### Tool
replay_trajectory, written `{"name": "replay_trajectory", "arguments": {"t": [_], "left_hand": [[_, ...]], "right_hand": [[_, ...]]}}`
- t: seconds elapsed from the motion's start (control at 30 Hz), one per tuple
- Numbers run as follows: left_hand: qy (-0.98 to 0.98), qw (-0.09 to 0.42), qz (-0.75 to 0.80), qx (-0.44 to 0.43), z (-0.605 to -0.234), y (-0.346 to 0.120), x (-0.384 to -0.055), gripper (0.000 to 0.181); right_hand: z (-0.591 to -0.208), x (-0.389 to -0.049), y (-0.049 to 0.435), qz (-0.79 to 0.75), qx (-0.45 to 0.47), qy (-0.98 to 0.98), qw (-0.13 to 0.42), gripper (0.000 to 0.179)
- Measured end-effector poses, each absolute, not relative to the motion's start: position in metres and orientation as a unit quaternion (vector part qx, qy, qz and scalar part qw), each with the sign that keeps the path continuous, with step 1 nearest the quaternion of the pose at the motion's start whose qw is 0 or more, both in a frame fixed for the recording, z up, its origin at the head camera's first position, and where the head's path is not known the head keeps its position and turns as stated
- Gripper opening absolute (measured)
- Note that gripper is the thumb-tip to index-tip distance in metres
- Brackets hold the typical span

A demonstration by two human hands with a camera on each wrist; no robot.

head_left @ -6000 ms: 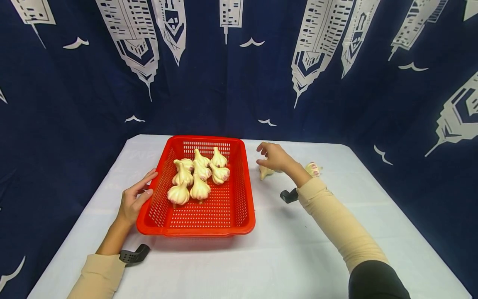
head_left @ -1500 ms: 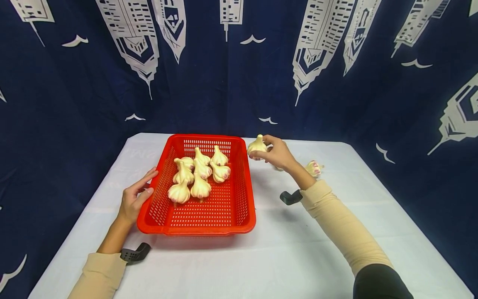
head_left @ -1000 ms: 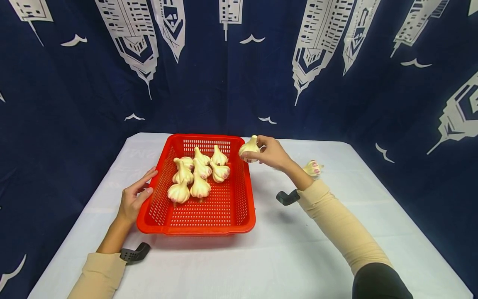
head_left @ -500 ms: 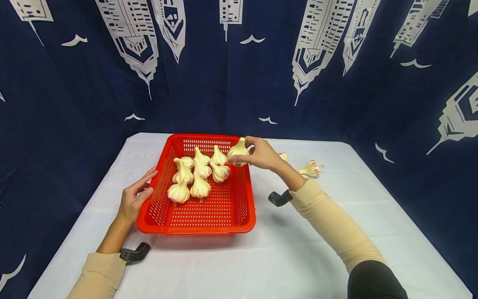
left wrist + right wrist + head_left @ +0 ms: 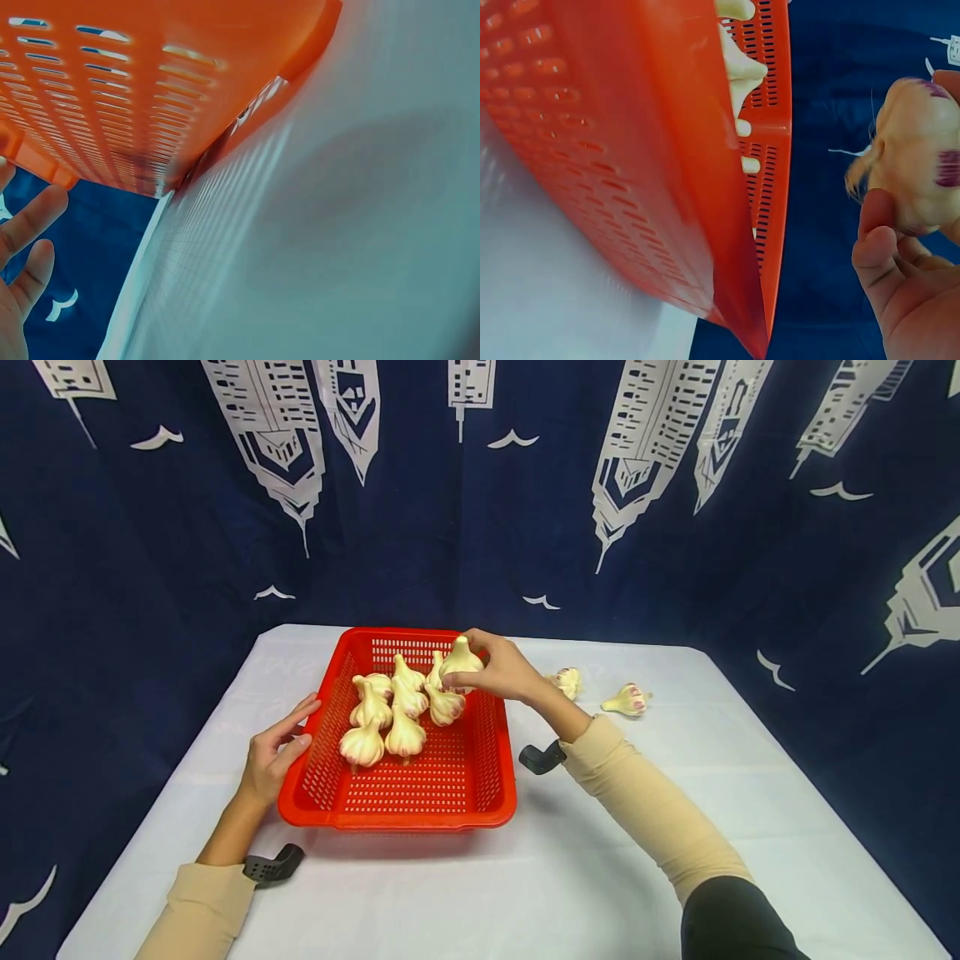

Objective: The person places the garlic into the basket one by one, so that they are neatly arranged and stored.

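Note:
My right hand [image 5: 498, 668] pinches a garlic bulb [image 5: 461, 665] between thumb and fingers, above the back right part of the red basket [image 5: 397, 822]. In the right wrist view, that bulb's purple-marked skin and wispy root end show above the basket rim [image 5: 705, 150]. Several more garlic bulbs [image 5: 362, 745] lie grouped in the basket's left and back part; one is partly hidden behind the held bulb. At the basket's left side rests my left hand [image 5: 266, 764], fingertips at the rim and fingers extended. Its fingers [image 5: 34, 217] look loosely spread in the left wrist view.
Two garlic bulbs lie on the white table [image 5: 600, 827] right of the basket: one [image 5: 628, 700] on its side, the other [image 5: 567, 682] behind my right forearm. A dark blue patterned cloth [image 5: 450, 527] hangs behind the table.
My right hand has picked up a garlic bulb from the table and carried it leftward over the basket rim. The left hand and the basket stay in place.

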State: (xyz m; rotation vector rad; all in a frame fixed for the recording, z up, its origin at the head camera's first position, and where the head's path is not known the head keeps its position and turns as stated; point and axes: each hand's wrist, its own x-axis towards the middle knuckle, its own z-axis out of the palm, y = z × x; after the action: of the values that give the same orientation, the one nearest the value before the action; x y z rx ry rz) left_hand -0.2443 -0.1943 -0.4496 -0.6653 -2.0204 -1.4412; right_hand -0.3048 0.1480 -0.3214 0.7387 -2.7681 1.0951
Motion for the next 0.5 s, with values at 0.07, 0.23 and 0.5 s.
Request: {"name": "replay_trajectory", "arguments": {"t": [0.07, 0.23, 0.5], "left_hand": [[-0.756, 0.282, -0.536, -0.249, -0.450, -0.194, -0.245, 0.045], [-0.758, 0.279, -0.535, -0.249, -0.452, -0.196, -0.247, 0.046], [-0.761, 0.275, -0.534, -0.247, -0.455, -0.198, -0.248, 0.046]], "right_hand": [[-0.322, -0.306, 0.146, 0.360, 0.244, -0.900, 0.033, 0.054], [-0.322, -0.308, 0.140, 0.361, 0.239, -0.901, 0.024, 0.049], [-0.321, -0.311, 0.132, 0.407, 0.248, -0.879, 0.019, 0.050]]}}
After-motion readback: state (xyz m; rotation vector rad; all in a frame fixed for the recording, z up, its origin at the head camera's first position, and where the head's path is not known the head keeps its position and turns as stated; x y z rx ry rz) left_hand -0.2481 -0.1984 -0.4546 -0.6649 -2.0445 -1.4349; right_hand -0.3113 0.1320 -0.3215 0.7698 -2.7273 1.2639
